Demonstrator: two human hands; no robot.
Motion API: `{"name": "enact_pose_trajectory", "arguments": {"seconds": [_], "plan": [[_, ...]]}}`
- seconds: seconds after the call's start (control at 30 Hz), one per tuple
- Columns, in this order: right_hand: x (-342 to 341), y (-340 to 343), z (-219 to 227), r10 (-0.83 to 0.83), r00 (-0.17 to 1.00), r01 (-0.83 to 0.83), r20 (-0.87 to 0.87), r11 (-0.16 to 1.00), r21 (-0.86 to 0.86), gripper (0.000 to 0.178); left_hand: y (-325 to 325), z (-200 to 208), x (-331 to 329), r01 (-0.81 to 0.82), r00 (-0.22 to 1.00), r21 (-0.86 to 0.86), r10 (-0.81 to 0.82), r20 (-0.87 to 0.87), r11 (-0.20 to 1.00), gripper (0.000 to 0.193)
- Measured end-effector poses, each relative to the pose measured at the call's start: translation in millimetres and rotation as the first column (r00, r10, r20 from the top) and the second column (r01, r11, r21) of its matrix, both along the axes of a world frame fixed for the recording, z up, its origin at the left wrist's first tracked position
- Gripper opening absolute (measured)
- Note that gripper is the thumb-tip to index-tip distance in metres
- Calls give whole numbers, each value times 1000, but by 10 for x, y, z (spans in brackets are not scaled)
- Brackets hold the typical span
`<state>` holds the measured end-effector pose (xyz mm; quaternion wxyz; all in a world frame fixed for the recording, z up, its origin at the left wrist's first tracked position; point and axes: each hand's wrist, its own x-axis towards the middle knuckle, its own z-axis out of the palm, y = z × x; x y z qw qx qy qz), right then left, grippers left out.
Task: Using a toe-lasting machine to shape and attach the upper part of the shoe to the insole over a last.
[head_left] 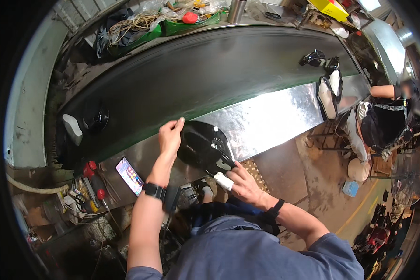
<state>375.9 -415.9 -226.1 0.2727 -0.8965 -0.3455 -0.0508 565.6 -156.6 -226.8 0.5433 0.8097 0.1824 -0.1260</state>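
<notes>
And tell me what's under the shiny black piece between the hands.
Shiny metal ledge shows just right of the black piece; whatever lies directly beneath it is covered and can't be seen.

Glossy black shoe-like piece, rounded, held slanting, near metal bench.

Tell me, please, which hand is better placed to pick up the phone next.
Probably the left hand: its wrist is near the phone, while the right hand sits farther away, at the glossy black piece.

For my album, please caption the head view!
Left hand and right hand hold a shiny black piece at a metal bench.
</notes>
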Motion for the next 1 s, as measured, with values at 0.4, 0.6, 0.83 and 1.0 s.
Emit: {"name": "enact_pose_trajectory", "arguments": {"seconds": [0.4,0.6,0.83,1.0], "plan": [[174,-185,-213,-92,918,241,-386,903,356,94,-49,-453,-390,-153,987,325,130,91,933,43],[190,-294,-394,-76,930,197,-359,929,314,89,-636,-265,-510,-171,985,522,137,103,835,61],[261,-232,-488,73,932,66,-356,929,365,97,-370,-359,-487,-274,960,368,277,48,888,44],[503,-200,140,266,470,351,-841,818,455,103,-209,-39,-886,-440,895,233,406,182,867,40]]}}
